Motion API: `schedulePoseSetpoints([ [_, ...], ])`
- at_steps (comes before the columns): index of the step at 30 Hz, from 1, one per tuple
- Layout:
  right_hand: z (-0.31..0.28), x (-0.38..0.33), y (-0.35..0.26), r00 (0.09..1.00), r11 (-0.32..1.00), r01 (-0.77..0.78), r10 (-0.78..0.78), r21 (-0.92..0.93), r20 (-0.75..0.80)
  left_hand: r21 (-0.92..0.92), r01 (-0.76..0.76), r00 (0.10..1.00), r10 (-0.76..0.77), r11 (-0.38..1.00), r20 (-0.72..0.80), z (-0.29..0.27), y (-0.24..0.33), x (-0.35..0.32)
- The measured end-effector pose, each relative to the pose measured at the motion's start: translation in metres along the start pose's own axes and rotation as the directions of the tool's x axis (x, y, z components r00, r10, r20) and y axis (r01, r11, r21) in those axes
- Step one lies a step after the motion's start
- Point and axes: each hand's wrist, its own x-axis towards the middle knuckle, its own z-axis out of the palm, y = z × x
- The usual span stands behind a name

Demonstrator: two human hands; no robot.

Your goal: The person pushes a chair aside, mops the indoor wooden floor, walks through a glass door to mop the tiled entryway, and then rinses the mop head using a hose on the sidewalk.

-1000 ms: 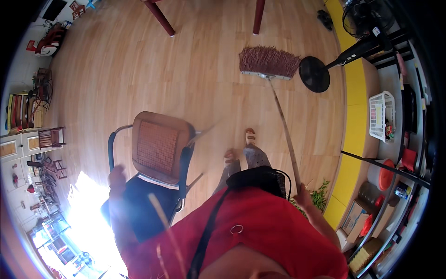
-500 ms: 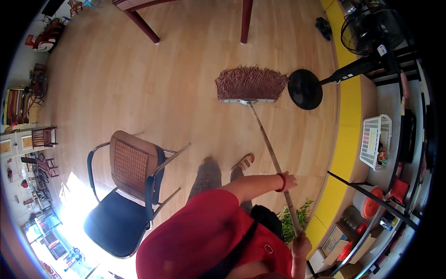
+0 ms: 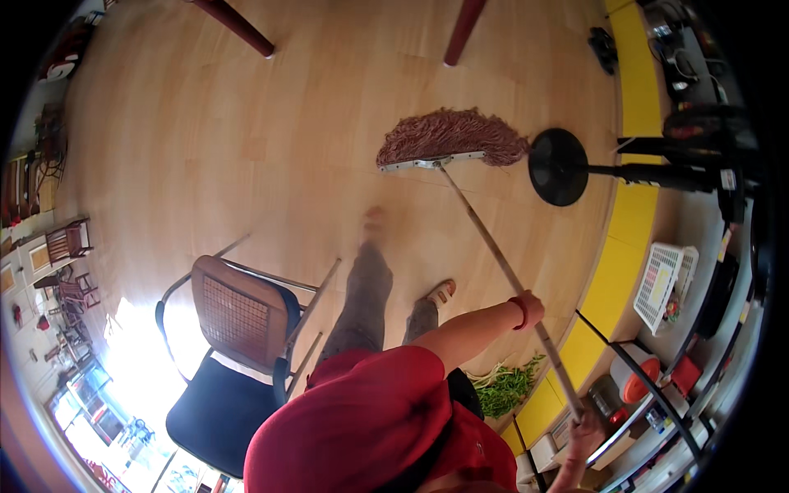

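Observation:
A wide flat mop with a brownish-red string head (image 3: 448, 135) lies on the wooden floor ahead of me. Its pale handle (image 3: 485, 232) slants back toward my right side. My left hand (image 3: 528, 311), below a red wristband, is closed round the middle of the handle. Farther up, close to the handle's top end, my right hand (image 3: 584, 435) grips it as well. The mop's metal bar (image 3: 433, 163) is tilted slightly, and the strings' right end reaches the edge of a round black fan base (image 3: 559, 167).
A black-seated chair (image 3: 238, 316) with a woven back stands at my left. Along the right run yellow-fronted shelves (image 3: 637, 197) with a white basket (image 3: 664, 283). Green leafy vegetables (image 3: 505, 390) lie by my right side. Dark red table legs (image 3: 466, 31) stand ahead.
The mop head has tilted, its right end trailing toward the fan base. Both hands have swung right with the handle. My left leg has stepped forward.

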Motion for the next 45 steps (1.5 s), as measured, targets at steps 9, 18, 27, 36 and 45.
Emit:
schedulePoseSetpoints([
  [9, -0.106, 0.238, -0.082, 0.929, 0.925, 0.364, -0.37, -0.112, -0.033, -0.066, 0.314, 0.862, -0.313, 0.947, -0.4, -0.155, -0.18, -0.098],
  [18, -0.117, 0.371, -0.353, 0.635, 0.616, 0.766, -0.679, 0.185, -0.368, -0.022, 0.746, 0.546, -0.629, 0.666, -0.554, -0.152, -0.379, -0.331],
  [27, -0.055, 0.263, -0.545, 0.717, 0.467, 0.487, -0.696, 0.738, -0.033, -0.124, 0.99, 0.036, -0.978, 0.063, -0.203, -0.061, -0.32, -0.465],
  [36, 0.014, 0.216, -0.378, 0.834, 0.661, 0.446, -0.552, 0.603, -0.013, -0.285, 0.929, 0.145, -0.941, 0.236, -0.305, -0.011, -0.249, -0.318],
  [45, 0.122, -0.041, -0.092, 0.942, 0.911, 0.035, -0.168, 0.411, 0.292, -0.075, 0.724, 0.652, -0.716, 0.685, -0.25, 0.164, 0.005, -0.094],
])
